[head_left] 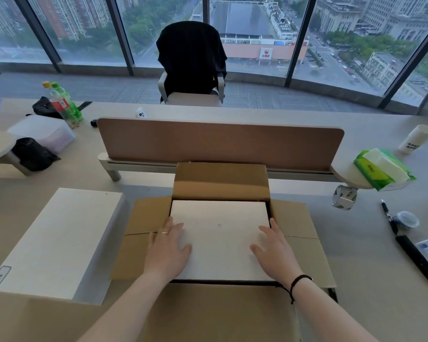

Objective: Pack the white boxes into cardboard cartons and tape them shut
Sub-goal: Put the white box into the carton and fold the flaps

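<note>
Head view: person at a bench (pixel 356 255), both hands inside an open carton.
Carton (pixel 220 183): brown cardboard, at the near edge of the bench, all four flaps folded outward.
White box in carton (pixel 220 233): lies flat, filling the opening.
Left hand (pixel 169 248): flat on the box's left side, fingers straight and spread; ring on one finger.
Right hand (pixel 273 250): flat on the box's right side, fingers straight; dark cord at the wrist.
Second white box (pixel 57 240): on the bench just left of the carton, label at its near corner.
Right edge of bench: black pen (pixel 389 216), tissue pack (pixel 383 169), paper cup (pixel 416 139).
</note>
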`<control>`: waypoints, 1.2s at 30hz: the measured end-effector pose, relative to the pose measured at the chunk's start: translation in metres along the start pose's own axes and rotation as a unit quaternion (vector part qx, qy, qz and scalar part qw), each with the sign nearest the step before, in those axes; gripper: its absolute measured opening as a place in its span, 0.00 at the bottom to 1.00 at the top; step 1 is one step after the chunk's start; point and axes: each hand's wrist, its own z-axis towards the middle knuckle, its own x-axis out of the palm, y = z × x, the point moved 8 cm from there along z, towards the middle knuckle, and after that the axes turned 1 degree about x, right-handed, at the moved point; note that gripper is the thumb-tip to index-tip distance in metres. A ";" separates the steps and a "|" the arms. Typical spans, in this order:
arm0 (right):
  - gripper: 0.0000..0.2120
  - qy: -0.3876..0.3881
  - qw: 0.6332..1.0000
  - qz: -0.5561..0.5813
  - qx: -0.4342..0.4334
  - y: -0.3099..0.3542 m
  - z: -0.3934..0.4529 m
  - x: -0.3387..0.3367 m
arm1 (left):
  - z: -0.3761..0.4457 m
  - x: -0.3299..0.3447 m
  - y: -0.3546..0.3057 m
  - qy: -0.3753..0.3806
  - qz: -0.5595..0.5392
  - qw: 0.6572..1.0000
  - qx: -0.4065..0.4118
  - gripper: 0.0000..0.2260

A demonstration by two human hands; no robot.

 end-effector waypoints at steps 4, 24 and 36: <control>0.28 -0.047 0.999 0.013 0.024 -0.013 0.006 -0.026 | 0.000 -0.024 0.052 -0.074 -0.079 0.987 -0.117 0.29; 0.29 -0.171 0.965 -0.032 0.195 -0.052 0.011 -0.109 | -0.009 -0.128 0.031 -0.195 -0.117 0.963 -0.147 0.18; 0.25 -0.021 0.996 -0.082 -0.019 0.057 0.001 -0.039 | -0.016 -0.032 -0.074 -0.001 -0.003 1.000 0.023 0.18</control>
